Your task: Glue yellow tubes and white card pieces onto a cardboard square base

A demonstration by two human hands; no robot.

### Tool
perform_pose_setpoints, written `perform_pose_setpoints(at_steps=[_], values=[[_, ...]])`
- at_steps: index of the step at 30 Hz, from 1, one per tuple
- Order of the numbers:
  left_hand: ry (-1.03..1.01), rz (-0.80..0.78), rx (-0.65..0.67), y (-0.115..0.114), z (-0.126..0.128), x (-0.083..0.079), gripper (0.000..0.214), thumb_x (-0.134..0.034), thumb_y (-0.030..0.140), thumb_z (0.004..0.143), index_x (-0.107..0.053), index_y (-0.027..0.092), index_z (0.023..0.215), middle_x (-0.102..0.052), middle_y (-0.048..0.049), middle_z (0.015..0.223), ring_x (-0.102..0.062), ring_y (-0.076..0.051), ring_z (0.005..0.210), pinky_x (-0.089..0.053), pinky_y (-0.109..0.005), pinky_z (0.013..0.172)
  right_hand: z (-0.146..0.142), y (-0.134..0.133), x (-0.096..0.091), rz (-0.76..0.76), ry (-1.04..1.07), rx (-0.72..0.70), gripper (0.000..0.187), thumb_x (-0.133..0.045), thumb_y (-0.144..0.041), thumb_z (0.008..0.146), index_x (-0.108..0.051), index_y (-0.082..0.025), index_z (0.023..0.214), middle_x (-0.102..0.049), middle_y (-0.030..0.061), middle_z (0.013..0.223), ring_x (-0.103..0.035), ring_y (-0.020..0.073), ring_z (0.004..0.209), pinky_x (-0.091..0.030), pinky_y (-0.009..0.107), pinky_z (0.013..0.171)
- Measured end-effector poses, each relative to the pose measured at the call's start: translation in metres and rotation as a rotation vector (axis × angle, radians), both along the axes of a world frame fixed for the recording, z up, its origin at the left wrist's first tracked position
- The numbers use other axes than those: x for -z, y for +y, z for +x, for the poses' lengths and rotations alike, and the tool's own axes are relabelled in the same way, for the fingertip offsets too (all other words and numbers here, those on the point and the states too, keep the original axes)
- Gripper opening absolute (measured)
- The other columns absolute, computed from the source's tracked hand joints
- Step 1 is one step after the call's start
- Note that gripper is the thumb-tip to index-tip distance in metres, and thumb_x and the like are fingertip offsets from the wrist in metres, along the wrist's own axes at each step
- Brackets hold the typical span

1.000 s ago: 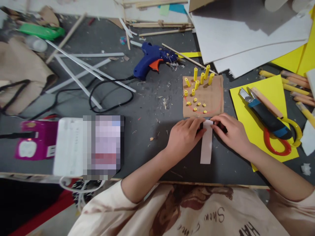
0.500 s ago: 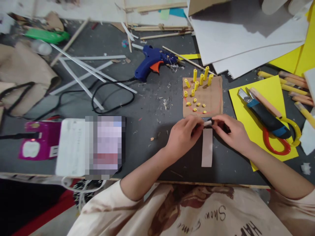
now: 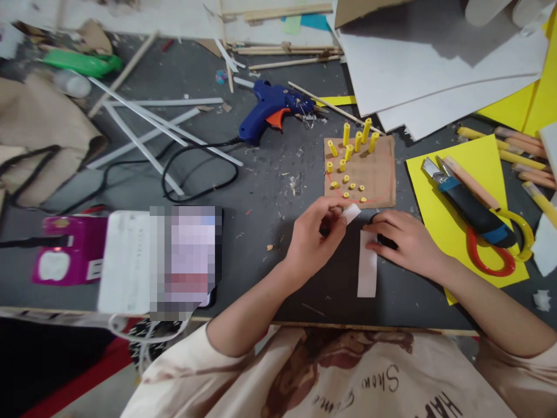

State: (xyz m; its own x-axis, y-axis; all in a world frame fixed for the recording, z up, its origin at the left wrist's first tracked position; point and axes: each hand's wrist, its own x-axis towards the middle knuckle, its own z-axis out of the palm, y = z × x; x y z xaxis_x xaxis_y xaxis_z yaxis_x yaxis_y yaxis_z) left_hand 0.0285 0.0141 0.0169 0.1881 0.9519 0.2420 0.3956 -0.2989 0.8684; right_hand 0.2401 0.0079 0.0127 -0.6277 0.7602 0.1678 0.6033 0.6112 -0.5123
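Note:
My left hand point(image 3: 312, 241) pinches a small white piece of paper point(image 3: 351, 215) between thumb and fingertips, just below the near edge of a cardboard square point(image 3: 378, 174). Several yellow paper tubes point(image 3: 346, 134) of differing heights stand on that square, along a red curved line. A pale paper strip point(image 3: 367, 273) lies upright to my body on the dark tabletop. At its top right edge rests my right hand point(image 3: 398, 238), thumb and index finger apart and touching the strip. A small dark item beside the right index fingertip is too hidden to name.
Beyond the cardboard lies a blue glue gun point(image 3: 265, 110) with its black cord. On the right, a box cutter point(image 3: 474, 209) and scissors point(image 3: 491, 264) lie on yellow paper point(image 3: 422, 174). White glue sticks point(image 3: 139, 151) cross at left, behind a phone point(image 3: 191, 255).
My hands have drawn apart. The left moved slightly left with the small paper piece, now tilted up; the right came down onto the paper strip.

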Motion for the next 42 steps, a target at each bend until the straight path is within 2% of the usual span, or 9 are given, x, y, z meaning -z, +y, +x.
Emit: perform_pose_setpoints(at_steps=[17, 21, 24, 27, 30, 33, 37, 39, 42], values=[[0.021, -0.001, 0.007, -0.001, 0.001, 0.001, 0.019, -0.053, 0.011, 0.085, -0.061, 0.019, 0.101, -0.056, 0.0048, 0.07, -0.051, -0.005, 0.058, -0.044, -0.016, 0.056, -0.005, 0.002, -0.008, -0.233, 0.036, 0.058, 0.006, -0.059, -0.022, 0.09, -0.058, -0.019, 0.086, -0.063, 0.0026, 0.081, -0.058, 0.017, 0.074, -0.04, 0.03, 0.069], [0.072, 0.031, 0.057, -0.001, -0.001, 0.001, 0.024, -0.05, 0.009, 0.081, -0.06, 0.019, 0.1, -0.056, 0.0051, 0.067, -0.05, -0.006, 0.056, -0.044, -0.017, 0.056, 0.001, 0.006, -0.005, -0.415, 0.336, 0.199, 0.013, -0.061, -0.031, 0.091, -0.056, -0.02, 0.084, -0.056, -0.0017, 0.075, -0.053, 0.0113, 0.065, -0.039, 0.024, 0.061], [0.231, 0.102, 0.194, -0.002, -0.001, 0.001, 0.022, -0.048, 0.009, 0.078, -0.061, 0.017, 0.094, -0.059, 0.0038, 0.064, -0.052, -0.008, 0.054, -0.044, -0.02, 0.057, 0.008, 0.01, -0.002, -0.541, 0.628, 0.369, 0.015, -0.061, -0.034, 0.091, -0.059, -0.022, 0.099, -0.05, -0.0051, 0.073, -0.049, 0.0083, 0.059, -0.039, 0.021, 0.056], [0.343, 0.198, 0.249, 0.001, -0.004, -0.001, 0.012, -0.052, 0.013, 0.08, -0.063, 0.017, 0.081, -0.058, 0.0046, 0.054, -0.049, -0.008, 0.047, -0.04, -0.021, 0.053, 0.012, 0.011, -0.001, -0.592, 0.683, 0.396, 0.022, -0.059, -0.033, 0.092, -0.062, -0.025, 0.113, -0.05, -0.0048, 0.074, -0.048, 0.0072, 0.057, -0.04, 0.021, 0.055], [0.228, 0.095, 0.142, 0.011, -0.013, -0.008, 0.013, -0.054, 0.021, 0.086, -0.066, 0.018, 0.081, -0.06, 0.0042, 0.056, -0.051, -0.007, 0.048, -0.04, -0.02, 0.051, 0.012, 0.012, -0.002, -0.599, 0.652, 0.383, 0.019, -0.058, -0.033, 0.093, -0.068, -0.026, 0.108, -0.059, -0.0024, 0.08, -0.05, 0.0061, 0.056, -0.043, 0.021, 0.056], [0.069, -0.073, -0.103, 0.027, -0.025, -0.015, 0.016, -0.05, 0.02, 0.089, -0.066, 0.019, 0.086, -0.065, 0.0023, 0.068, -0.058, -0.008, 0.056, -0.046, -0.021, 0.057, 0.012, 0.012, 0.0, -0.613, 0.693, 0.399, 0.017, -0.061, -0.033, 0.092, -0.07, -0.026, 0.104, -0.065, -0.0019, 0.084, -0.056, 0.0061, 0.057, -0.048, 0.021, 0.059], [0.196, 0.046, -0.289, 0.053, -0.041, -0.012, 0.014, -0.054, 0.023, 0.087, -0.064, 0.022, 0.098, -0.069, -0.0023, 0.096, -0.065, -0.016, 0.089, -0.052, -0.031, 0.079, 0.012, 0.013, 0.004, -0.622, 0.737, 0.417, 0.014, -0.065, -0.032, 0.089, -0.069, -0.027, 0.101, -0.067, -0.0021, 0.085, -0.061, 0.0068, 0.06, -0.052, 0.02, 0.06], [0.334, 0.149, -0.345, 0.069, -0.049, -0.005, 0.026, -0.06, 0.024, 0.083, -0.059, 0.023, 0.109, -0.065, -0.0064, 0.116, -0.058, -0.024, 0.113, -0.046, -0.043, 0.1, 0.012, 0.013, 0.005, -0.61, 0.769, 0.402, 0.015, -0.069, -0.03, 0.085, -0.068, -0.027, 0.1, -0.065, -0.0019, 0.087, -0.063, 0.0076, 0.066, -0.054, 0.02, 0.064], [0.361, 0.085, -0.406, 0.097, -0.053, 0.007, 0.043, -0.069, 0.03, 0.08, -0.05, 0.024, 0.118, -0.052, -0.0078, 0.137, -0.034, -0.03, 0.141, -0.024, -0.052, 0.118, 0.012, 0.013, 0.004, -0.625, 0.787, 0.362, 0.025, -0.076, -0.029, 0.078, -0.065, -0.028, 0.101, -0.064, -0.0004, 0.092, -0.064, 0.0104, 0.078, -0.055, 0.021, 0.07]])
